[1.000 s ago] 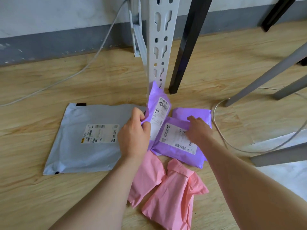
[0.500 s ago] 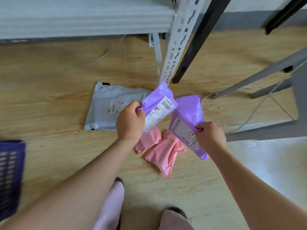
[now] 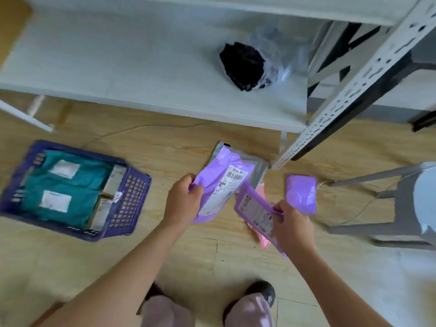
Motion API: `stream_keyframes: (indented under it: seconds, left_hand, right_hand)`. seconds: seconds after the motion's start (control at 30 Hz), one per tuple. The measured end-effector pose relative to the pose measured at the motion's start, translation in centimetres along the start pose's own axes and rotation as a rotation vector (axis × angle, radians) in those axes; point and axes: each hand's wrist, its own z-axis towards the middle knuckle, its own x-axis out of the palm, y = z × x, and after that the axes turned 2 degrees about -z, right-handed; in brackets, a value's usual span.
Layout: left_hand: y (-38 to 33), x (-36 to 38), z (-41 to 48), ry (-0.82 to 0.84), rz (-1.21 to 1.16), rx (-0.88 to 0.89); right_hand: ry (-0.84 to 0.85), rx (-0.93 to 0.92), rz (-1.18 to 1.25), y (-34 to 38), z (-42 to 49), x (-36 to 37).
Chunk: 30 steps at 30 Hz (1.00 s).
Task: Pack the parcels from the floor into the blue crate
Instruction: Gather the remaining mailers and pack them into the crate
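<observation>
Both hands now carry their parcels higher, and the blue crate [image 3: 127,199] shows fully at left, teal parcels [image 3: 70,185] inside. The left hand [image 3: 182,201] grips one purple parcel [image 3: 221,187]; the right hand [image 3: 292,223] pinches a second purple parcel [image 3: 254,206]. Best laid flat atop the teal ones, I judge. A grey parcel [image 3: 259,165], pink parcel [image 3: 263,240] and third purple parcel [image 3: 302,193] lie on the wood floor [image 3: 224,260] by a white shelf [image 3: 141,67].

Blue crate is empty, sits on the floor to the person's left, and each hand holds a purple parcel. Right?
Not empty: the head view shows teal parcels and small boxes in the blue crate. Rest stands: it is on the floor to the left; left hand and right hand each hold a purple parcel.
</observation>
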Motion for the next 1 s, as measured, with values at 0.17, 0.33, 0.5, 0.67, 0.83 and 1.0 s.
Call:
stream_keyframes:
  seconds: [0.17,0.33,0.5,0.67,0.83,1.0]
  left_hand:
    - [2.4,-12.0,-0.6,-0.113,-0.032,-0.006]
    - [5.3,-22.1,-0.5,-0.188,-0.043,-0.057]
    - [9.6,-32.6,-0.1,-0.209,-0.04,-0.082]
    - [14.2,-38.9,1.5,-0.25,-0.014,-0.137]
    - [17.9,-42.1,6.3,-0.299,-0.038,-0.217]
    - [20.3,-44.7,12.8,-0.304,-0.012,-0.301]
  right_hand:
    - [0.005,-0.129,-0.026,10.8,-4.4,0.4]
    - [0.018,-0.206,-0.065,20.3,-8.2,2.3]
    - [0.042,-0.241,-0.071,29.4,-11.6,5.5]
    - [0.073,-0.277,-0.086,35.7,-12.4,9.2]
    - [0.107,-0.315,-0.105,41.1,-10.2,12.3]
    - [0.171,-0.281,-0.087,46.4,-5.9,16.0]
